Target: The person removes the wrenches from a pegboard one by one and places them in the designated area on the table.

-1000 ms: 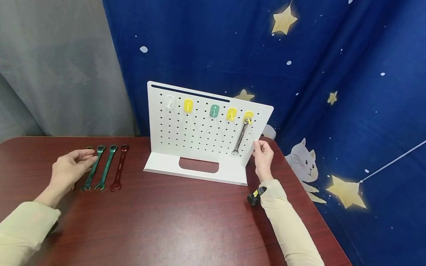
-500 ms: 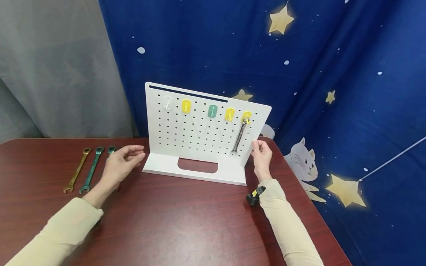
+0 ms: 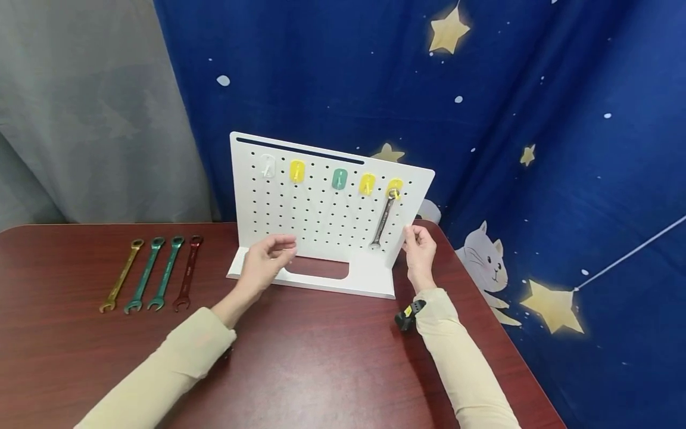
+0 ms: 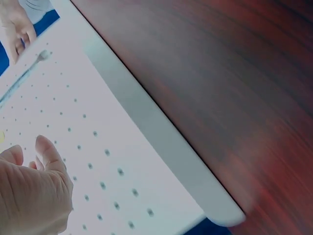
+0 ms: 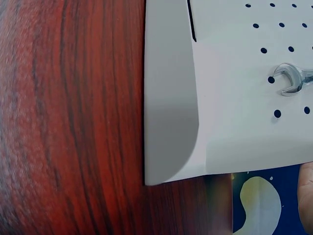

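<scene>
A white pegboard stand [image 3: 316, 223] stands upright on the table, with several plastic hooks on its face. From its rightmost yellow hook [image 3: 394, 186] hangs a silver combination wrench [image 3: 382, 223], whose open end [image 5: 292, 79] also shows in the right wrist view. My right hand [image 3: 420, 255] pinches the board's right edge. In front of the board's lower left part is my left hand [image 3: 264, 262], fingers loosely bent and holding nothing. The left wrist view shows the same bare hand [image 4: 36, 196] over the perforated panel; I cannot tell whether it touches.
Left of the board lie a gold wrench [image 3: 122, 277], two green wrenches [image 3: 145, 277] and a red wrench [image 3: 189, 275], side by side on the dark red table [image 3: 300, 363]. A blue starry curtain [image 3: 321, 71] hangs behind.
My left hand has moved right, from beside the gold wrench, past the other wrenches, to the front of the pegboard. My right hand keeps its hold on the board's edge.
</scene>
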`<state>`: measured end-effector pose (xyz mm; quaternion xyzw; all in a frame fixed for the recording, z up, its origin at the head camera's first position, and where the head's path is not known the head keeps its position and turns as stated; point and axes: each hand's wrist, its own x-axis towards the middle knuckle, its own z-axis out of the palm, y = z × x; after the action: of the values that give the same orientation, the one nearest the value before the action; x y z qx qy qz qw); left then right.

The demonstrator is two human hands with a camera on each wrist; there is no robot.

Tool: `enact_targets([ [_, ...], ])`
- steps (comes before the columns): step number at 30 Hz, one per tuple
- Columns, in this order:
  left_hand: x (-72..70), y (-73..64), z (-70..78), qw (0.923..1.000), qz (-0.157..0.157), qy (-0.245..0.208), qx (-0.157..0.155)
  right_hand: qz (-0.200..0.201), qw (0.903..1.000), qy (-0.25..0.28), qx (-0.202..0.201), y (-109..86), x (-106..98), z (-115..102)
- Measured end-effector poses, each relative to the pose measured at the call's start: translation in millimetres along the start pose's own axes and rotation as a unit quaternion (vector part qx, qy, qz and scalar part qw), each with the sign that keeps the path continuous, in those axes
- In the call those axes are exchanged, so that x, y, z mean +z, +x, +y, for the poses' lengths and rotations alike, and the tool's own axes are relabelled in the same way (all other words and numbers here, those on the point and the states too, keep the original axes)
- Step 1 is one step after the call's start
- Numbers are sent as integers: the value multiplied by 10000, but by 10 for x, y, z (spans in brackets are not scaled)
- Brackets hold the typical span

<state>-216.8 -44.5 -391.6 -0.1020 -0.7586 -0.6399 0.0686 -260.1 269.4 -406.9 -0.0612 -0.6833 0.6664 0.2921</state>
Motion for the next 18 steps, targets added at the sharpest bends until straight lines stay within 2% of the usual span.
enact_targets([
  [8, 469, 72, 76, 9998, 106, -92, -112, -42, 9999, -95, 124, 5, 10, 6],
  [18, 875, 127, 92, 9994, 157, -299, -42, 10, 9998, -106, 150, 31, -12, 18],
])
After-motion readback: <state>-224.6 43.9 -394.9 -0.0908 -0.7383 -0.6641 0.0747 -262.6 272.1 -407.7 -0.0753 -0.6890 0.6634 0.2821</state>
